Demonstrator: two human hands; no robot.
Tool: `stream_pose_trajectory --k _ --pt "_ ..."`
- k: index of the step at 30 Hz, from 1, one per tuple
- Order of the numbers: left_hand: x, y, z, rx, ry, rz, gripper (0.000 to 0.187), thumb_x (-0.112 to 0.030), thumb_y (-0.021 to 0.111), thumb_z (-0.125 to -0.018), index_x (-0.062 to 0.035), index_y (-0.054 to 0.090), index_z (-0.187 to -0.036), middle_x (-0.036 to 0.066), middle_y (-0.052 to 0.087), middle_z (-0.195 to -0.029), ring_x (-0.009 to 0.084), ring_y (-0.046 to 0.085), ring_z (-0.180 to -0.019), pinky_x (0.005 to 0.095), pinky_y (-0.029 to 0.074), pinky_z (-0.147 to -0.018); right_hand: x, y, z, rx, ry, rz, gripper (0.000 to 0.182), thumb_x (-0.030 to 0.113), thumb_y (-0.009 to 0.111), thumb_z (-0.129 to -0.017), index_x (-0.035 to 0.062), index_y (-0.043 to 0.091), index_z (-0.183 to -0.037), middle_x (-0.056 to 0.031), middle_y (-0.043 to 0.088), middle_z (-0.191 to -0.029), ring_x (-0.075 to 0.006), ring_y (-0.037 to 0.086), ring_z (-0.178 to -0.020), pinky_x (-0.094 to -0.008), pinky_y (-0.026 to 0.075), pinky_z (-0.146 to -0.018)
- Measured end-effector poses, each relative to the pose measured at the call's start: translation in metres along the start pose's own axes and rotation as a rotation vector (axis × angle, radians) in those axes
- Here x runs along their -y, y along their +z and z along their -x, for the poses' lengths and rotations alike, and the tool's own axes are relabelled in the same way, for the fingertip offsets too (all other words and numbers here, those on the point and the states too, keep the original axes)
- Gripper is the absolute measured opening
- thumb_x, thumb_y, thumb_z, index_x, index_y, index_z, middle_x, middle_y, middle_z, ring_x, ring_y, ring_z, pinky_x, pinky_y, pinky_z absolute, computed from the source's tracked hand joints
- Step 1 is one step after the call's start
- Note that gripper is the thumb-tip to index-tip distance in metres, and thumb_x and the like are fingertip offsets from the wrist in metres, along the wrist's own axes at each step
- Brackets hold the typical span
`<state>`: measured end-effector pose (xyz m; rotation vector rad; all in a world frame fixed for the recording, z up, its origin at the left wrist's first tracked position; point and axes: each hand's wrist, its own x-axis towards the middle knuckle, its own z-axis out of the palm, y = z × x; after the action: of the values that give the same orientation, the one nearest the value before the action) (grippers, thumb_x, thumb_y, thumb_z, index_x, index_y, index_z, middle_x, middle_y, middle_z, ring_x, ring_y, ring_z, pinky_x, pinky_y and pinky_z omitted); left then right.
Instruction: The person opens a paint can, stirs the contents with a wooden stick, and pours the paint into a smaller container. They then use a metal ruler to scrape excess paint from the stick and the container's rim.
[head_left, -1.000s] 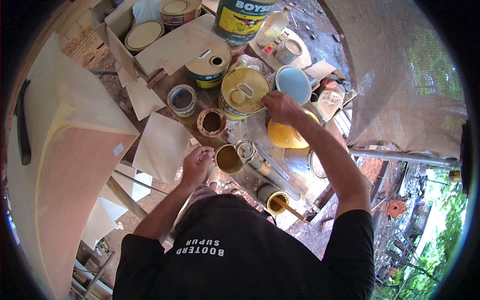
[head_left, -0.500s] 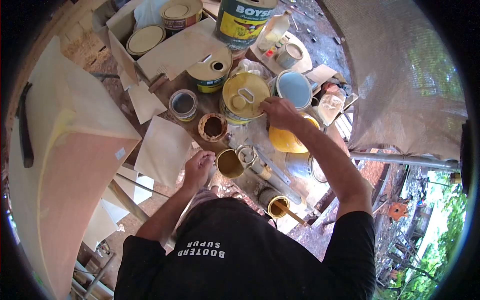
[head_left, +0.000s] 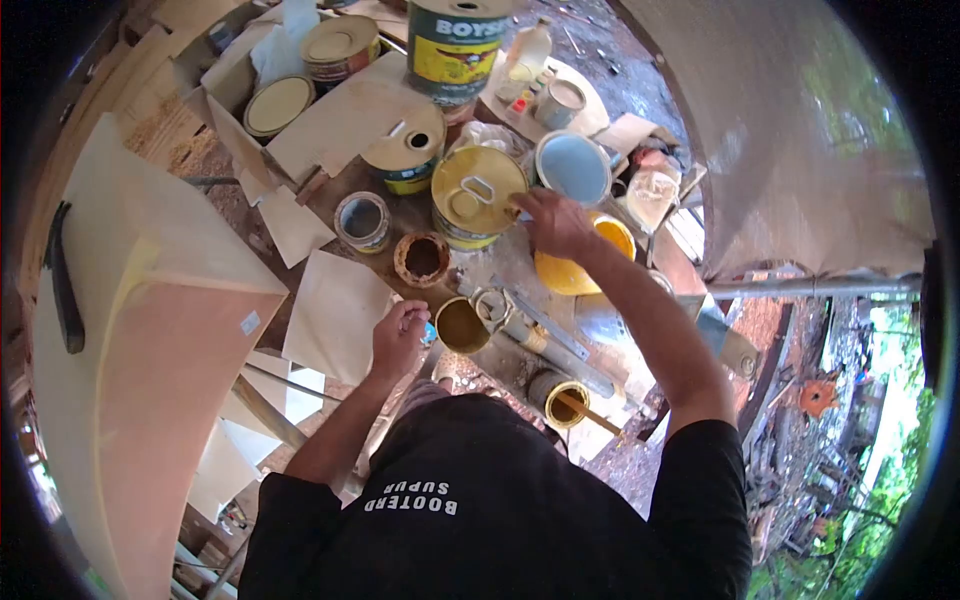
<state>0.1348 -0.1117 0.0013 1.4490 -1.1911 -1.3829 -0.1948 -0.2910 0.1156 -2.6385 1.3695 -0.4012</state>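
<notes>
My right hand (head_left: 560,222) is at the right rim of a large paint can (head_left: 478,188) with a yellow-brown lid and a white carry handle. Its thumb and fingers are pinched together; a small pale piece shows under the fingertips, too small to name. My left hand (head_left: 400,335) has its fingers curled closed beside an open can of brown paint (head_left: 463,326). What it holds, if anything, is hidden. A small blue patch (head_left: 430,332) shows between that hand and the can. A rust-stained open can (head_left: 421,259) stands just beyond.
Around the hands stand a grey-coated can (head_left: 362,222), a light-blue tub (head_left: 572,168), a yellow container (head_left: 585,255) and a can with a stick (head_left: 567,403). A tall BOYSEN can (head_left: 455,55) is at the back. A large pale panelled form (head_left: 170,340) fills the left.
The view has shifted slightly. My right hand stays by the large can's rim, with a pale piece showing under its fingers. The blue patch beside my left hand has come into sight.
</notes>
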Motion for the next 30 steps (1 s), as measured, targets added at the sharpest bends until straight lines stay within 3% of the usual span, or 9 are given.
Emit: stream_pose_trajectory --k 5,9,10,12,17,21,25,26,30 --pt "0.002 -0.008 0.002 -0.022 -0.001 -0.007 0.021 -0.010 0.067 -0.105 -0.0017 0.070 -0.125 0.005 0.074 -0.108 0.0109 0.069 -0.095 0.0258 0.056 -0.082 0.030 -0.069 0.049 -0.246 0.192 -0.143 0.059 0.003 0.074 -0.089 0.0089 0.058 -0.146 -0.0133 0.071 -0.107 -0.0326 0.074 -0.092 -0.0442 0.062 -0.080" --pt "-0.015 0.001 0.011 -0.027 0.197 -0.164 0.021 -0.009 0.068 -0.104 -0.0012 0.070 -0.123 0.002 0.069 -0.097 0.0074 0.059 -0.080 0.0249 0.052 -0.071 0.066 -0.141 0.134 -0.297 0.501 -0.288 0.039 0.007 0.076 -0.096 0.0013 0.068 -0.134 -0.0093 0.075 -0.104 -0.0153 0.072 -0.086 -0.0328 0.060 -0.080" --pt "-0.021 0.007 0.015 -0.010 0.248 -0.169 0.021 -0.009 0.069 -0.104 -0.0012 0.070 -0.123 0.001 0.068 -0.095 0.0071 0.058 -0.077 0.0248 0.051 -0.069 0.066 -0.146 0.165 -0.333 0.525 -0.411 0.035 0.011 0.075 -0.096 0.0024 0.070 -0.130 -0.0101 0.074 -0.098 -0.0176 0.072 -0.084 -0.0332 0.059 -0.078" --pt "-0.035 0.018 0.021 0.028 0.331 -0.256 0.021 -0.011 0.071 -0.102 -0.0019 0.071 -0.121 0.002 0.070 -0.091 0.0089 0.059 -0.073 0.0262 0.051 -0.067 0.085 -0.169 0.224 -0.277 0.729 -0.625 0.032 0.009 0.071 -0.101 -0.0013 0.069 -0.131 -0.0043 0.071 -0.097 -0.0108 0.066 -0.087 -0.0289 0.056 -0.081" --pt "-0.072 0.069 0.042 0.278 0.473 -0.300 0.021 -0.010 0.072 -0.099 -0.0040 0.072 -0.119 0.008 0.073 -0.094 0.0156 0.067 -0.075 0.0297 0.054 -0.068 0.094 -0.141 0.391 -0.383 1.150 -0.788 0.039 0.007 0.061 -0.104 -0.0036 0.063 -0.142 -0.0115 0.076 -0.104 -0.0148 0.071 -0.088 -0.0302 0.060 -0.077" --pt "-0.075 0.115 0.059 0.652 0.335 -0.422 0.052 -0.020 0.080 -0.093 -0.0055 0.061 -0.139 0.014 0.071 -0.118 0.0217 0.071 -0.096 0.0349 0.058 -0.081 0.125 -0.048 0.489 -0.119 1.193 -0.726 0.060 0.001 0.076 -0.093 0.0026 0.057 -0.150 -0.0131 0.077 -0.117 -0.0230 0.076 -0.100 -0.0368 0.066 -0.088" --pt "-0.035 0.163 0.078 0.836 0.495 -0.585 0.101 -0.035 0.091 -0.081 -0.0061 0.038 -0.162 0.024 0.060 -0.144 0.0389 0.063 -0.128 0.0482 0.053 -0.108 0.172 -0.001 0.444 -0.023 1.209 -0.842 0.086 0.032 0.089 -0.089 0.0027 0.048 -0.159 -0.0170 0.076 -0.120 -0.0259 0.075 -0.098 -0.0409 0.063 -0.089" --pt "-0.028 0.173 0.083 0.847 0.489 -0.621 0.108 -0.037 0.093 -0.079 -0.0055 0.034 -0.163 0.026 0.058 -0.146 0.0415 0.059 -0.133 0.0500 0.049 -0.113 0.177 -0.012 0.419 0.038 1.203 -0.788 0.084 0.034 0.089 -0.089 0.0026 0.051 -0.156 -0.0178 0.075 -0.125 -0.0253 0.075 -0.098 -0.0397 0.062 -0.086" --pt "-0.011 0.202 0.109 0.803 0.502 -0.667 0.124 -0.042 0.097 -0.072 -0.0038 0.026 -0.166 0.031 0.051 -0.153 0.0474 0.049 -0.144 0.0535 0.039 -0.122 0.158 0.020 0.395 -0.198 0.899 -0.599 0.038 0.028 0.080 -0.095 0.0005 0.075 -0.120 -0.0204 0.078 -0.096 -0.0301 0.077 -0.080 -0.0401 0.062 -0.074"
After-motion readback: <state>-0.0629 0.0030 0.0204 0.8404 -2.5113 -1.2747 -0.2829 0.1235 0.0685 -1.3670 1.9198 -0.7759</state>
